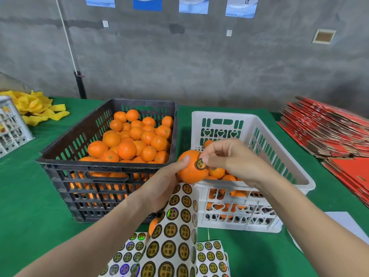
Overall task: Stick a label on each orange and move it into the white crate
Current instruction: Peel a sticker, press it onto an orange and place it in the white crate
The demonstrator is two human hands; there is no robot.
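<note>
My left hand [166, 180] grips an orange [189, 170] above the near left corner of the white crate [257, 182], and a sheet of round labels [175, 236] hangs down from the same hand. My right hand [229, 158] pinches a round gold and dark label [200, 164] against the orange's side. The white crate holds several oranges [217, 172]. To its left the black crate [65, 176] is heaped with unlabelled oranges [135, 138].
More label sheets [211, 256] lie on the green tablecloth [34, 206] at the near edge, with one loose orange [153, 225] beside them. Red flattened cartons [327, 128] are stacked at the right. Yellow foam nets [36, 108] and another white crate [10, 128] sit far left.
</note>
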